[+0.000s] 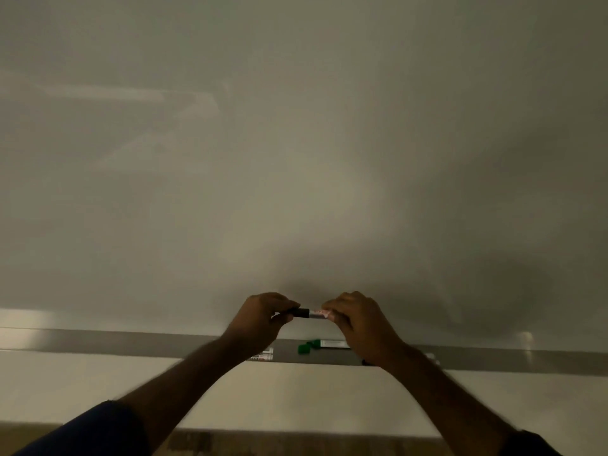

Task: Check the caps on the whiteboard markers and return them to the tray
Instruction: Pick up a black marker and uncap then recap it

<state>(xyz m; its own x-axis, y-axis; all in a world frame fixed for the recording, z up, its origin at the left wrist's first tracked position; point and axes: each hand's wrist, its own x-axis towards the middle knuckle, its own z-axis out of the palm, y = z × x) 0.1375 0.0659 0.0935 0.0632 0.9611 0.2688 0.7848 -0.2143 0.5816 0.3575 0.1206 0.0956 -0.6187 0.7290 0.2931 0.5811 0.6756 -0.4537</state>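
Black plastic shows between the two hands: the left hand (263,319) is closed around the dark cap end of a marker (309,313), and the right hand (357,320) is closed around its pale barrel, so only a short middle stretch of the marker is visible. It is held level in front of the whiteboard (296,143), just above the tray (493,360). I cannot tell whether the cap is fully seated or being pressed home, since the fingers cover both ends.

A marker like this should be light and stiff, with a smooth barrel that could slip a little in a loose grip. The sensible hold is what is seen here: one hand on the cap, the other on the barrel, pushing straight along its length until the cap seats.

Below the hands, a green marker (329,343) lies along the tray near its back edge, with a loose green cap (303,349) just beside its left end, so it seems to be uncapped. Another marker with a white label (265,354) lies at the front edge of the tray, mostly hidden under the left wrist; its cap cannot be seen. A small dark thing peeks out beside the right wrist, too hidden to name.

Dim light and motion blur soften the forearms, and dark sleeves (98,432) are cut off at the bottom edge of the view. Both ends of the tray run out of sight.
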